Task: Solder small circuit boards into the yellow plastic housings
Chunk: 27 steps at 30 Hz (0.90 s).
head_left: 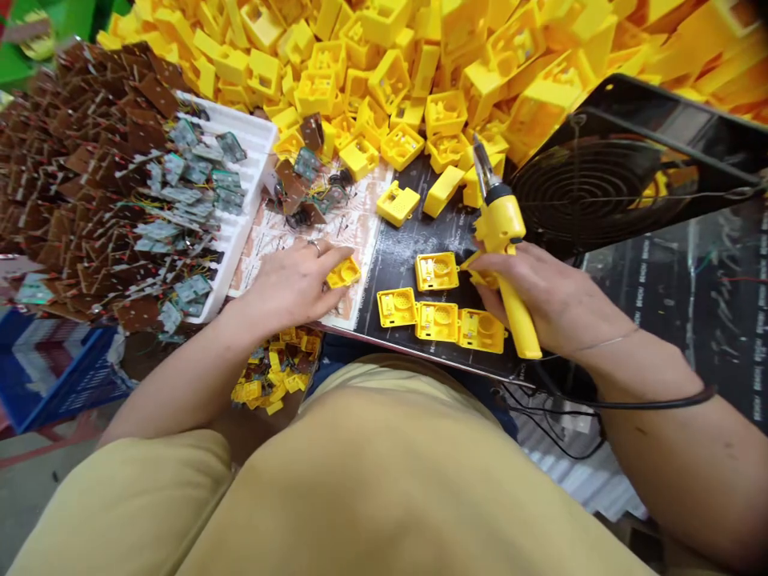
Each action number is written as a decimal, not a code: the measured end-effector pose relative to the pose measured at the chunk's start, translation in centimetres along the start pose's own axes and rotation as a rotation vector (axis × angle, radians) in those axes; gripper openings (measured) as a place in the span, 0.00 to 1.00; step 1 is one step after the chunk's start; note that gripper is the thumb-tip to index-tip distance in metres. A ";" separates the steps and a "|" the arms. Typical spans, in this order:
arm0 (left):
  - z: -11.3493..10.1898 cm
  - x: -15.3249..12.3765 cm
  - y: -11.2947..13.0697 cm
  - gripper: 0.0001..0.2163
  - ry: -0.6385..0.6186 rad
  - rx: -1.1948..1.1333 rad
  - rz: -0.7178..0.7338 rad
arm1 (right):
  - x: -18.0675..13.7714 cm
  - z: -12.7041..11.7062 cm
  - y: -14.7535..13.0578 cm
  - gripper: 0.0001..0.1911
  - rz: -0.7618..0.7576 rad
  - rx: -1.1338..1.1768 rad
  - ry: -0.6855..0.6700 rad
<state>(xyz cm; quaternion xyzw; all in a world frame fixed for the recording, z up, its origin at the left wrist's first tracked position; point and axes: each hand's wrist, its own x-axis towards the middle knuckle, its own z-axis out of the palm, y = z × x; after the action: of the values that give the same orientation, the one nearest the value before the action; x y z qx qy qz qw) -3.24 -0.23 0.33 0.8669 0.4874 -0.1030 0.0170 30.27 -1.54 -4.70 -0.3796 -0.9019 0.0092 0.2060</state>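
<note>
My left hand (294, 280) is closed around a small yellow plastic housing (344, 273), above the left part of the worktop. In my right hand (540, 292) is a yellow soldering gun (504, 224), its metal tip pointing up and away from me. Another yellow piece (480, 268) shows by the fingers of that hand; whether they grip it I cannot tell. Between my hands, several open yellow housings lie on the black worktop, one (438, 272) behind a row of others (437, 322). Their hollow sides face up, with small metal parts inside.
A large heap of yellow housings (384, 80) fills the back. To the left, brown circuit boards (78, 184) and green ones are piled by a white tray (252, 152). A black fan (582, 192) stands at right. A black cable (648, 402) crosses below my right forearm.
</note>
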 end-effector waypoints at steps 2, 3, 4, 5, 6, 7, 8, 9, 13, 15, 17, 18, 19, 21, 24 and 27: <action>0.7 0.9 0.0 0.26 0.081 -0.052 0.052 | -0.1 -0.3 0.0 0.13 -0.014 0.041 0.000; 0.8 1.5 0.2 0.28 0.115 -0.071 0.063 | -0.1 -0.3 -0.1 0.14 -0.003 0.038 0.010; 0.9 2.2 0.4 0.28 0.129 -0.084 0.061 | -0.2 -0.4 -0.1 0.15 0.018 0.021 0.019; 0.9 2.8 0.7 0.28 0.127 -0.094 0.048 | -0.2 -0.4 -0.2 0.16 0.044 -0.002 0.028; 0.7 3.5 1.2 0.26 0.118 -0.108 0.031 | -0.2 -0.3 -0.3 0.16 0.068 -0.023 0.034; 0.6 4.0 1.7 0.24 0.107 -0.131 0.023 | -0.2 -0.3 -0.4 0.16 0.080 -0.033 0.037; 0.5 4.5 2.2 0.24 0.090 -0.166 0.029 | -0.2 -0.3 -0.5 0.14 0.080 -0.027 0.037; 0.4 4.8 2.7 0.24 0.070 -0.209 0.049 | -0.1 -0.3 -0.7 0.12 0.070 -0.010 0.036; 0.5 4.9 3.5 0.24 0.020 -0.328 0.170 | -0.1 -0.8 -1.1 0.14 0.039 0.078 0.058; 0.9 4.4 3.4 0.26 0.081 -0.326 0.182 | -0.4 -1.1 -1.3 0.19 0.029 0.099 0.082; 1.5 3.9 3.5 0.31 0.184 -0.303 0.208 | -1.0 -1.1 -1.5 0.25 0.005 0.122 0.097; 2.0 3.7 3.8 0.35 0.223 -0.294 0.244 | -1.3 -0.9 -1.6 0.28 -0.013 0.136 0.099; 2.5 3.7 4.3 0.40 0.238 -0.291 0.292 | -1.5 -0.7 -1.7 0.29 -0.027 0.148 0.098; 3.6 3.8 5.7 0.45 0.211 -0.302 0.387 | -1.7 -0.3 -1.9 0.28 -0.045 0.165 0.092; 4.4 4.3 7.5 0.43 0.169 -0.306 0.446 | -2.1 0.1 -2.0 0.27 -0.057 0.181 0.075; 2.5 4.7 6.6 0.40 0.248 -0.297 0.390 | -3.6 -0.3 -2.2 0.31 0.046 0.159 0.074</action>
<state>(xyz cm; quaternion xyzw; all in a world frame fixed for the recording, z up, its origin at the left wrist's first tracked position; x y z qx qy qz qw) 4.34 -0.10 -3.53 0.9384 0.3192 0.0818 0.1039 31.17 -5.61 -5.40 -0.3829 -0.8811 0.0713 0.2684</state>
